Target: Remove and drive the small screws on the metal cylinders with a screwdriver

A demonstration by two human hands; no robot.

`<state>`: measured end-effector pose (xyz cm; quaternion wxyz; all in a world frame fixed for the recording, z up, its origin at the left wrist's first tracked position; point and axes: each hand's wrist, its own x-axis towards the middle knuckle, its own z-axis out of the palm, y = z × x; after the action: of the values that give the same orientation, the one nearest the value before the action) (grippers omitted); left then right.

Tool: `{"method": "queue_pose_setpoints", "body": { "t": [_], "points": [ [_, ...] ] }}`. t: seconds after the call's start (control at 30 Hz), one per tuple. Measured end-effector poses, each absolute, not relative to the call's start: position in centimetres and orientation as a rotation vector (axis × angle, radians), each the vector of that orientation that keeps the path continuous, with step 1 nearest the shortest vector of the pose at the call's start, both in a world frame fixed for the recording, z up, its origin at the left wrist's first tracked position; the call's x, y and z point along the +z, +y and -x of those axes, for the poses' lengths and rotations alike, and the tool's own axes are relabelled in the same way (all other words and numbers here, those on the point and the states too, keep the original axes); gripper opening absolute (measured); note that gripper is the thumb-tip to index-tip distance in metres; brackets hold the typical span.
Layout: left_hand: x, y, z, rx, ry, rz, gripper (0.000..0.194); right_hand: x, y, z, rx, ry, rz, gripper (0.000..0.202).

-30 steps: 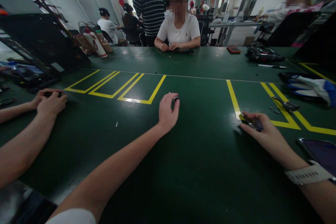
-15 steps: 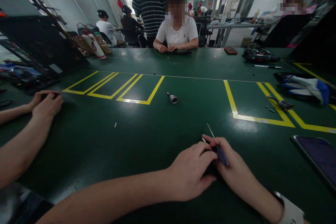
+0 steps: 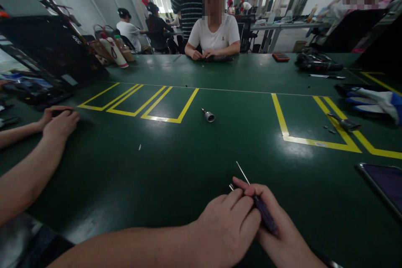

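Observation:
My right hand [image 3: 278,213] is closed on a thin screwdriver [image 3: 265,216] with a dark purple handle. Its slim metal shaft points up and to the left, past my fingertips. My left hand [image 3: 228,226] lies against the right one, its fingers curled over something hidden from me. A short silver metal tip [image 3: 231,187] pokes out beyond the left knuckles; what it belongs to cannot be seen. Both hands are held low over the green table [image 3: 176,167]. Ahead of them lies a silver socket bit [image 3: 208,115].
Yellow tape outlines [image 3: 161,119] mark the table. To the right are a phone [image 3: 383,184], another socket-like metal bit [image 3: 345,123] and blue-white gloves [image 3: 373,102]. A co-worker's hands [image 3: 61,119] rest at left; another person [image 3: 213,35] sits opposite.
Both hands have come down, closer to me and slightly left, with the screwdriver. My left fingers are now curled more tightly. The view has shifted a little.

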<state>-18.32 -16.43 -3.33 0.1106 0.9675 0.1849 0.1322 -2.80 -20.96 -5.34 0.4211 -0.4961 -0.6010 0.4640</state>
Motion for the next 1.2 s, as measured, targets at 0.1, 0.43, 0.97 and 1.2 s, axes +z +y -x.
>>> {"method": "queue_pose_setpoints", "body": {
  "t": [0.1,0.43,0.97,1.2],
  "points": [
    [-3.4,-16.1,18.3,0.295,0.542,-2.833,0.028,-5.4,-21.0,2.1,1.259,-1.355,1.196,0.045],
    [-1.0,-13.5,19.5,0.281,0.726,-2.541,0.027,-3.2,-20.6,-2.0,0.924,-1.208,1.420,0.025],
    [-0.6,-11.8,20.1,0.633,0.813,-1.298,0.038,-1.8,-20.2,-0.9,0.641,-1.634,1.491,0.029],
    [-0.9,-12.0,20.1,0.631,0.820,-1.198,0.045,-1.9,-20.4,-0.4,0.610,-1.635,1.455,0.027]
  ]
}}
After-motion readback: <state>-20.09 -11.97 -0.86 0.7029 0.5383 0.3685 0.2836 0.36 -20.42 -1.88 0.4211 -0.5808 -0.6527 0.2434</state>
